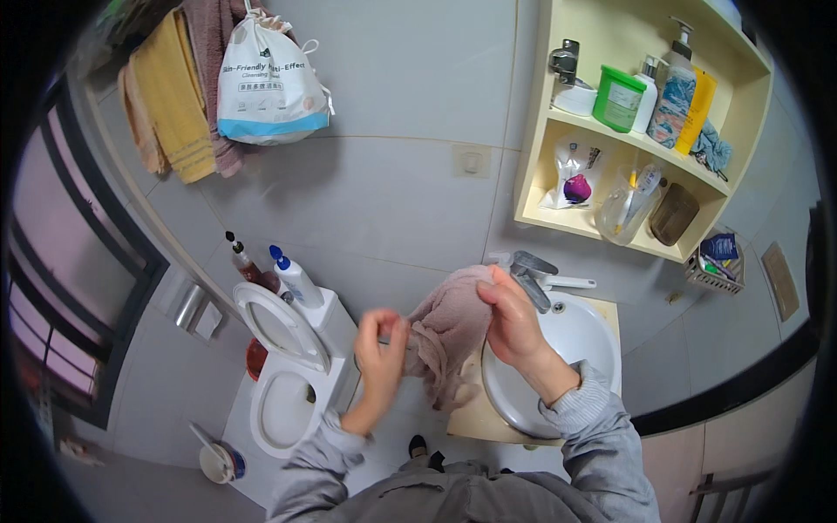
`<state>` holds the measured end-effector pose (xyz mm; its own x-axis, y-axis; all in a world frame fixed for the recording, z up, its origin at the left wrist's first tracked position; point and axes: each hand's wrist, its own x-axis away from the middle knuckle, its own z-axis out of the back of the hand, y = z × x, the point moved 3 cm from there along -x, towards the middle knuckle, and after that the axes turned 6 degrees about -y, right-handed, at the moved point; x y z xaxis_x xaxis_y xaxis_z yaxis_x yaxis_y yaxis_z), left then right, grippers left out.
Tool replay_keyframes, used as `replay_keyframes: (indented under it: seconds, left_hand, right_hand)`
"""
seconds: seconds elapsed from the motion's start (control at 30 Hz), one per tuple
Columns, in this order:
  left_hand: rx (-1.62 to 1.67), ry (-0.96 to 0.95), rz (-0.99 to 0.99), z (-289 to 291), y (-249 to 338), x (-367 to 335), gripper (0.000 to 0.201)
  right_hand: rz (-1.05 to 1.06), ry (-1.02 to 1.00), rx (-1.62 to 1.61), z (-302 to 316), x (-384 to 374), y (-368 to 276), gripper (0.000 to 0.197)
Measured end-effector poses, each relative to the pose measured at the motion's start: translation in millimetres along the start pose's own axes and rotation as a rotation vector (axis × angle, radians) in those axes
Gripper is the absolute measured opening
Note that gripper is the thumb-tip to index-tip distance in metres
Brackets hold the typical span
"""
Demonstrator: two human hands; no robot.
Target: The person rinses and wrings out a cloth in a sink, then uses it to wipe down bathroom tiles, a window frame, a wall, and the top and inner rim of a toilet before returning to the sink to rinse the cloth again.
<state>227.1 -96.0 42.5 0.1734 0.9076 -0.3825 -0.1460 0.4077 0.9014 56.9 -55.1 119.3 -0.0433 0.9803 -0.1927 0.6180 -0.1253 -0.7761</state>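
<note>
1. Over the edge of the washbasin (pixel 582 342), we hold a pinkish-grey cloth (pixel 449 327) up between both hands, clear of the bowl.
2. Our right hand (pixel 513 321) is closed on its top edge beside the tap (pixel 532 275); our left hand (pixel 381 344) pinches a lower corner.
3. We judge it mid-handling: gathered, not yet spread or laid down.
4. It looks soft, crumpled, hanging in loose folds.
</note>
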Motion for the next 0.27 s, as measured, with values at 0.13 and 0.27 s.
replay_keyframes:
  seconds: [0.13, 0.27]
  left_hand:
    - [0.737, -0.204, 0.936, -21, -29, 21, 0.037]
    - [0.912, -0.555, 0.688, -8, -29, 1, 0.069]
  right_hand:
    - [-0.043, 0.106, 0.085, 3, -29, 49, 0.016]
    - [0.0, 0.069, 0.406, 2, -45, 77, 0.014]
